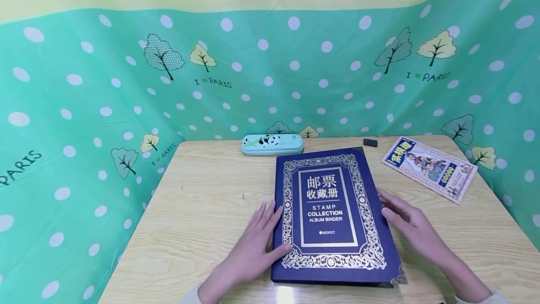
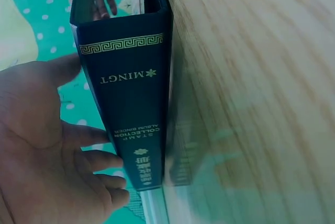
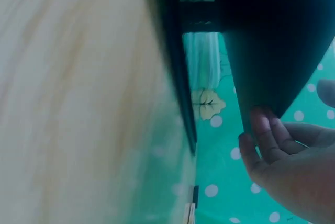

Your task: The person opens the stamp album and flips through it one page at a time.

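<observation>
A dark blue stamp album binder (image 1: 324,210) with silver lettering lies on the table, spine to the left. My left hand (image 1: 253,247) rests along the spine, its thumb over the cover's lower left. In the left wrist view, the fingers of the left hand (image 2: 57,145) are loosely spread against the spine (image 2: 125,98). At the binder's right edge is my right hand (image 1: 411,224). In the right wrist view, the fingertips of the right hand (image 3: 293,156) touch the underside of the front cover (image 3: 267,67); the thumb stands apart. A gap shows between the covers.
A light blue panda pencil case (image 1: 272,145) lies behind the binder. Farther right are a small black block (image 1: 370,142) and a slim illustrated booklet (image 1: 430,169) on the wooden table (image 1: 202,201). A green dotted curtain (image 1: 270,74) surrounds the table's back and sides.
</observation>
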Demonstrator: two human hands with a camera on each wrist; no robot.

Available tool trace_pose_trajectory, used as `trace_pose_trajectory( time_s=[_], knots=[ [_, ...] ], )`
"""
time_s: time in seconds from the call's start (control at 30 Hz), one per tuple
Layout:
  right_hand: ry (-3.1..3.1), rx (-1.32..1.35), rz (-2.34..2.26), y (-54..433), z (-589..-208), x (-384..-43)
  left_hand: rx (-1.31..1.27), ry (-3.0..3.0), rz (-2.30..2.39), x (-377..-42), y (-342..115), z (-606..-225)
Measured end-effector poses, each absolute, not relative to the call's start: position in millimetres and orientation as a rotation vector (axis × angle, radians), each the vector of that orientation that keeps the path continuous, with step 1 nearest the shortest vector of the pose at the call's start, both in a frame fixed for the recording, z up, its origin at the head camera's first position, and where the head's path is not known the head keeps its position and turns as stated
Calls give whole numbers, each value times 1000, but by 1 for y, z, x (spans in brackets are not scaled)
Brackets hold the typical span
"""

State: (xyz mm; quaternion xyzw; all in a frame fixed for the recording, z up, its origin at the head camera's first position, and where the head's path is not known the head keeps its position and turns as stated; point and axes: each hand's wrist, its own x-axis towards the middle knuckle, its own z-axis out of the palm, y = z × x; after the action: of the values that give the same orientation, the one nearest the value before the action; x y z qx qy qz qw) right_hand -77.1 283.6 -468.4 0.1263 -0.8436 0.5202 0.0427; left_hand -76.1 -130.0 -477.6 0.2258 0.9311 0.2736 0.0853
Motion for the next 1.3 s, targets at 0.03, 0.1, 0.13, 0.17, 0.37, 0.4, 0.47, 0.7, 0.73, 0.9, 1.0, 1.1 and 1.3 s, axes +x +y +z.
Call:
trace_pose_trajectory(
  time_s=[0.03, 0.1, 0.13, 0.17, 0.37, 0.4, 0.47, 0.7, 0.73, 0.9, 1.0, 1.1, 1.3],
  knots=[
    [-2535, 414, 1632, 282, -466, -77, 673, 2781, 815, -76, -129, -477],
    [-2471, 452, 1689, 279, -462, -78, 680, 2798, 807, -77, -129, -474],
    [-2448, 469, 1699, 278, -459, -79, 686, 2806, 802, -78, -128, -473],
    [-2430, 485, 1709, 276, -457, -79, 694, 2816, 794, -78, -128, -471],
    [-2337, 554, 1810, 268, -443, -85, 794, 2876, 724, -84, -116, -449],
    [-2310, 573, 1849, 267, -441, -87, 813, 2879, 716, -85, -112, -445],
    [-2239, 634, 1942, 265, -438, -90, 865, 2883, 709, -85, -103, -435],
    [-1983, 908, 2229, 260, -428, -96, 1127, 2869, 774, -80, -69, -407],
    [-1971, 928, 2245, 259, -426, -95, 1155, 2869, 789, -79, -65, -404],
    [-1926, 1025, 2305, 252, -416, -95, 1294, 2895, 900, -82, -48, -389],
    [-1912, 1056, 2370, 247, -411, -94, 1397, 2916, 988, -86, -40, -383],
    [-1844, 1080, 2466, 242, -407, -95, 1453, 2953, 995, -89, -34, -375],
    [-1729, 1170, 2555, 236, -405, -95, 1444, 2992, 692, -91, -26, -353]
  ],
)
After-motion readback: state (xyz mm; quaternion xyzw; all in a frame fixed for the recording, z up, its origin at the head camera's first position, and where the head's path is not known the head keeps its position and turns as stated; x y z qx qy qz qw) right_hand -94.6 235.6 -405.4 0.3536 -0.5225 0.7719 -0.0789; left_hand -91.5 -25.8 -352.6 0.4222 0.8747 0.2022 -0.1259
